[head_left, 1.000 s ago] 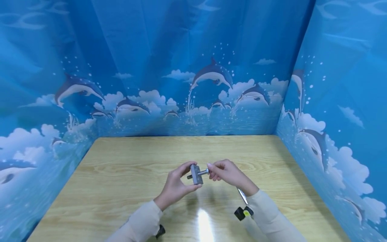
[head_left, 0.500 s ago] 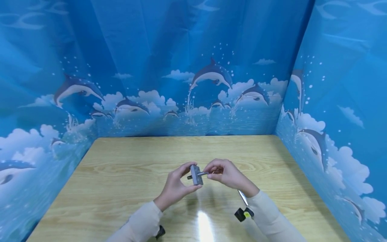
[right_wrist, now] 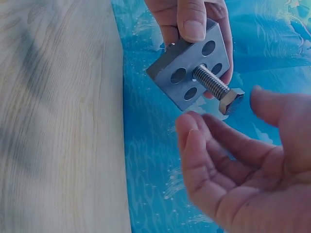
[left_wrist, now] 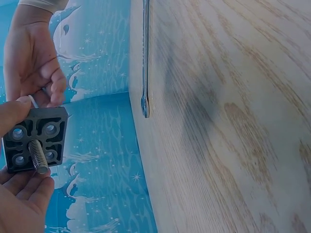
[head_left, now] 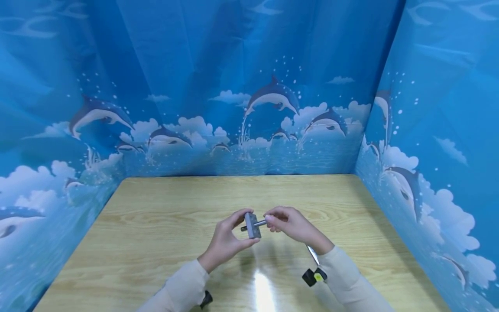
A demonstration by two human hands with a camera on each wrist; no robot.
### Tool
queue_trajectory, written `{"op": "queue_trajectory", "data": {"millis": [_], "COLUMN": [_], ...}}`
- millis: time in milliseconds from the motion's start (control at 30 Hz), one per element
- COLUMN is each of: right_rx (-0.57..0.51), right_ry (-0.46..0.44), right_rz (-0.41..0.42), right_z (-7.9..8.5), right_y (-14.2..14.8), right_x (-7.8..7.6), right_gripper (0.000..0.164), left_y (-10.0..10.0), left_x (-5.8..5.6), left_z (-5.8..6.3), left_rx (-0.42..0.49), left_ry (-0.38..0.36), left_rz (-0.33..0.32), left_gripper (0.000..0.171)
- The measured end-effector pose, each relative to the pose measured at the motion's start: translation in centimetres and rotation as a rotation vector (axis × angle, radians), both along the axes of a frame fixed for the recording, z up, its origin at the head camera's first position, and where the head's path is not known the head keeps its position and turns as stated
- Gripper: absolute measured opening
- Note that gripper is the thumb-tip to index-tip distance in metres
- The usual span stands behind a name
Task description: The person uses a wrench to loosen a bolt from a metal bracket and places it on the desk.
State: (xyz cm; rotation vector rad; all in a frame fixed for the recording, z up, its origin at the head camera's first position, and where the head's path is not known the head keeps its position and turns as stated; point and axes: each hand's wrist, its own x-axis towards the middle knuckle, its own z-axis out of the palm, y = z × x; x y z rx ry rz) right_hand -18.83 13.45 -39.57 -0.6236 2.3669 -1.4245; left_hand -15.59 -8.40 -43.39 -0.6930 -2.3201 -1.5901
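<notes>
Short of the table's (head_left: 175, 203) far edge, the left hand (head_left: 226, 239) pinches the square plate (head_left: 253, 233) by opposite edges. Its hex bolt (right_wrist: 211, 81) lies crosswise, head nearest the right hand (head_left: 292, 225), whose thumb and fingers stand apart around it; any contact is hard to tell. The left wrist view cuts off the wrench (left_wrist: 145, 58).

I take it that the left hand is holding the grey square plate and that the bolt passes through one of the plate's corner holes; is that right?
Not quite: the bolt passes through the middle of the grey square plate, with the four corner holes around it, as the left wrist view shows. The left hand is indeed holding the plate.
</notes>
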Motion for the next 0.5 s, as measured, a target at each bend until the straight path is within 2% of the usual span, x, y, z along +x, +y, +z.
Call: {"op": "queue_trajectory", "data": {"millis": [67, 233, 367, 500], "right_rx": [-0.005, 0.004, 0.012, 0.014], "right_ry": [-0.072, -0.158, -0.145, -0.040], "right_rz": [-0.009, -0.012, -0.002, -0.013], "right_z": [-0.45, -0.64, -0.69, -0.76], "right_y": [0.12, 0.09, 0.16, 0.27], "right_x": [-0.34, -0.50, -0.56, -0.49], "right_gripper": [0.044, 0.054, 0.045, 0.031], "left_y": [-0.16, -0.28, -0.37, -0.48], "left_x": [-0.39, -0.37, -0.30, -0.40], "left_z": [-0.62, -0.65, -0.73, -0.82], "left_rx": [0.000, -0.024, -0.042, -0.041], "left_ry": [0.004, 0.003, -0.008, -0.006], "left_rz": [-0.009, -0.010, -0.009, -0.006], "left_gripper": [0.072, 0.071, 0.072, 0.072]}}
